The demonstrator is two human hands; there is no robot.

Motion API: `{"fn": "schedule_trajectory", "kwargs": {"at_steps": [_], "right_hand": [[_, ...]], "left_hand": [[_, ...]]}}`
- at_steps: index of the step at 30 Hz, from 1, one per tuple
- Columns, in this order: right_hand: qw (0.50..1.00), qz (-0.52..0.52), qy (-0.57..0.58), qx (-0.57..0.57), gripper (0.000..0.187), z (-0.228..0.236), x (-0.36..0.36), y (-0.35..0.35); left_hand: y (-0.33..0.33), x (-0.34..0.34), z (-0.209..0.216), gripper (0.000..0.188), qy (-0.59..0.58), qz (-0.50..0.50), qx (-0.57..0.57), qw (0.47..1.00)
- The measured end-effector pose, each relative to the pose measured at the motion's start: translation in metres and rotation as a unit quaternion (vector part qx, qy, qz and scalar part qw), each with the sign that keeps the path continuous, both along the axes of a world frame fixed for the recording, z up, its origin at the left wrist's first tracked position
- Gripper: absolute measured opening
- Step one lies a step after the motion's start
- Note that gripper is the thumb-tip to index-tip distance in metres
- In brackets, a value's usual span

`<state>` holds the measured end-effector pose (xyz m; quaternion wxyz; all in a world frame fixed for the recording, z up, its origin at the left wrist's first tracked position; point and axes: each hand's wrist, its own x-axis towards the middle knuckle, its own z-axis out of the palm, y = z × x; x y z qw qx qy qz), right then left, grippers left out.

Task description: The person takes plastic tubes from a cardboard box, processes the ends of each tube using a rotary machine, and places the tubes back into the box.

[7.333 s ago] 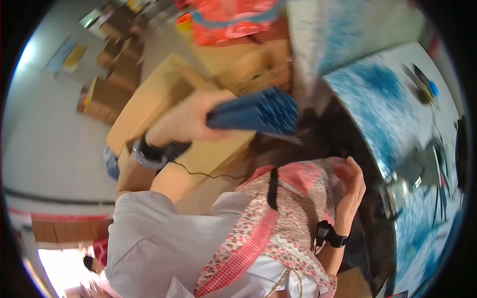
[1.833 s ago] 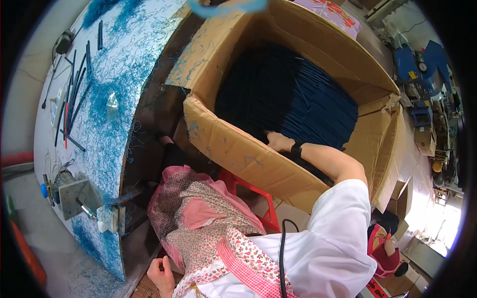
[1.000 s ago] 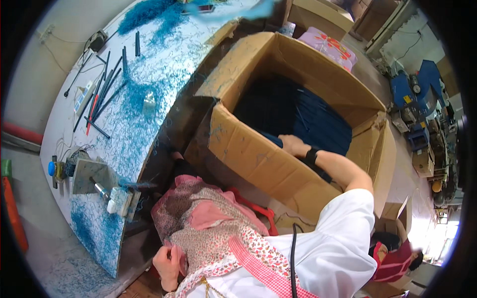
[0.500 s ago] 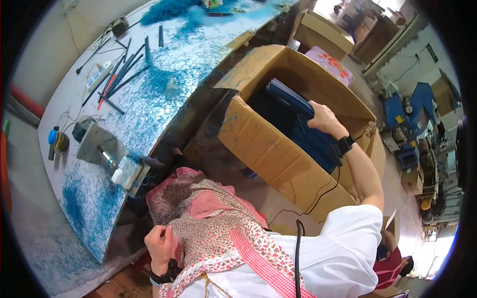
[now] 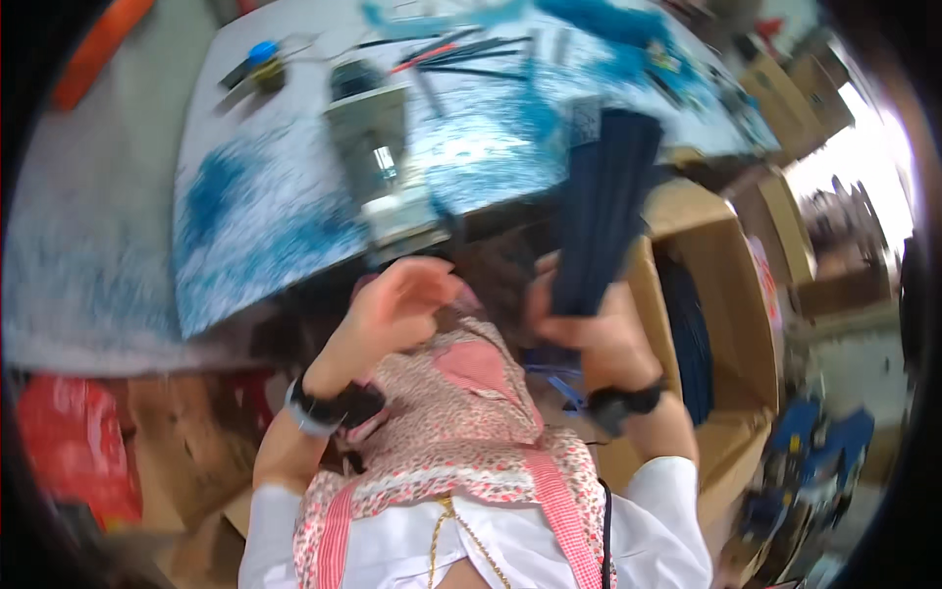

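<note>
We hold a bundle of dark blue strips (image 5: 601, 211) upright in our right hand (image 5: 599, 329), the fingers wrapped around its lower end, just above the black wristband (image 5: 628, 401). The bundle's upper end rises in front of the near right edge of the worktop (image 5: 245, 226), which is streaked blue and white. Our left hand (image 5: 397, 304) is raised beside it, fingers loosely curled and holding nothing, with a narrow gap between the two hands; motion blur makes it hard for us to tell whether the left fingertips touch anything.

Below and to the right of the bundle stands an open cardboard box (image 5: 731, 294), its near wall just beside our right wrist, with more dark blue strips (image 5: 692, 334) stacked inside. The box sits against the worktop's right end, leaving little room on that side.

On the worktop, a small grey machine (image 5: 378, 147) stands near the front edge, close above our left hand. Thin rods and tools (image 5: 461, 54) lie scattered toward the far edge, and a blue-capped bottle (image 5: 263, 61) sits near the far left corner. The left part of the worktop's front edge is open. Our patterned pink apron (image 5: 461, 432) fills the space below the hands.
</note>
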<state>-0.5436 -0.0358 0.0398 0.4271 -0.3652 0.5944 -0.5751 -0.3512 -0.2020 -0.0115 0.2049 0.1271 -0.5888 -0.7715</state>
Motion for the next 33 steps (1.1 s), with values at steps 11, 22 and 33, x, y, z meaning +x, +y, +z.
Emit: {"fn": "schedule_trajectory", "kwargs": {"at_steps": [11, 22, 33], "right_hand": [[0.995, 0.092, -0.030, 0.014, 0.026, -0.106, 0.104, -0.066], [0.981, 0.048, -0.171, 0.076, 0.022, -0.085, 0.071, -0.079], [0.964, 0.045, -0.239, 0.107, 0.021, -0.070, 0.066, -0.092]], "left_hand": [[-0.004, 0.027, -0.026, 0.032, -0.109, 0.146, 0.187, 0.965], [-0.020, 0.023, -0.029, 0.034, -0.107, 0.150, 0.245, 0.952], [0.003, 0.029, -0.041, 0.037, -0.120, 0.132, 0.363, 0.914]]}}
